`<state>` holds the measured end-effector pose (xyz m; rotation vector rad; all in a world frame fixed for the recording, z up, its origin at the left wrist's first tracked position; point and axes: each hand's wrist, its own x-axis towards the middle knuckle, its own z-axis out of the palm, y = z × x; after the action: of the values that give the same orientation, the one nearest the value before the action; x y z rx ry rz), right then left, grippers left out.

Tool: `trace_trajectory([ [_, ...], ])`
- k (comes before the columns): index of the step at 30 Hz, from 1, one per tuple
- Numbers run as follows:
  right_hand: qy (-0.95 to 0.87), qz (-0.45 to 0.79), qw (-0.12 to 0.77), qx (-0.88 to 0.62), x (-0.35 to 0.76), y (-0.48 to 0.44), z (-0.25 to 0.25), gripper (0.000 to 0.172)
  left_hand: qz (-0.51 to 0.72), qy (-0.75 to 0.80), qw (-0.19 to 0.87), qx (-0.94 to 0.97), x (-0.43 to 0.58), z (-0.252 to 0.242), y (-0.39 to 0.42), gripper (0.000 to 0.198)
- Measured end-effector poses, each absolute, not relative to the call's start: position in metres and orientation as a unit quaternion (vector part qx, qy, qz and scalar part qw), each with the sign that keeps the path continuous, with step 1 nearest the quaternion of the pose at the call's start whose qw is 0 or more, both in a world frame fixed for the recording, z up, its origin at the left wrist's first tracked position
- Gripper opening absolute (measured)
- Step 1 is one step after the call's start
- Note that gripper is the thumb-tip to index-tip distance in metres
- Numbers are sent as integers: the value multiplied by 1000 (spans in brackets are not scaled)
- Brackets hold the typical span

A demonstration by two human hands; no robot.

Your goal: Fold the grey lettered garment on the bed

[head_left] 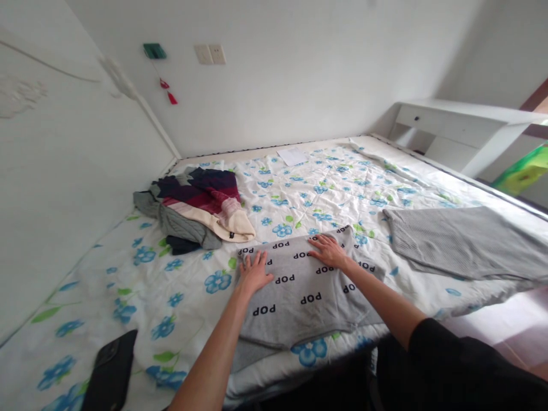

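Note:
A grey garment printed with "POP" [295, 305] lies spread on the bed in front of me, the lettering upside down from my side. My left hand [256, 274] rests flat near its far left corner, fingers spread. Toward the far right part of the cloth, my right hand [329, 251] also lies flat with its fingers apart. Both palms touch the fabric and neither hand grips it. Whether the garment is a sweater or something else I cannot tell. A strip of ribbed grey cloth shows under its near left edge.
A floral bedsheet [184, 297] covers the bed. Knitwear [205, 205] is heaped at the far left. Flat grey ribbed clothing [466, 240] lies at right. A black phone [112, 368] is at near left, a white paper [293, 156] at the back. Beyond the right edge stands a white desk [454, 125].

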<state>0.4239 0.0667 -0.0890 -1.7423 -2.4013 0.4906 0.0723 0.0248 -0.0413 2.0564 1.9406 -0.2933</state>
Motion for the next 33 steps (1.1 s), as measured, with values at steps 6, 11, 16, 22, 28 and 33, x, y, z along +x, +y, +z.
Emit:
trace_trajectory([
  [6, -724, 168, 13, -669, 519, 68, -96, 83, -90, 671, 145, 721, 70, -43, 26, 103],
  [11, -707, 160, 24, -688, 531, 69, -105, 80, -84, 693, 118, 706, 73, -47, 26, 96],
  [16, -685, 163, 49, -709, 512, 76, -107, 76, -17, 716, 35, 697, 88, -56, 18, 80],
  [22, -670, 141, 78, -725, 493, 76, -106, 68, 23, 745, 9, 666, 112, -55, 8, 89],
  [28, -706, 123, 141, -684, 414, 66, -93, 72, 53, 642, 45, 763, 132, -53, 15, 71],
  [33, -782, 167, 157, -580, 326, 51, -93, 67, 87, 669, 45, 736, 134, -63, 20, 66],
])
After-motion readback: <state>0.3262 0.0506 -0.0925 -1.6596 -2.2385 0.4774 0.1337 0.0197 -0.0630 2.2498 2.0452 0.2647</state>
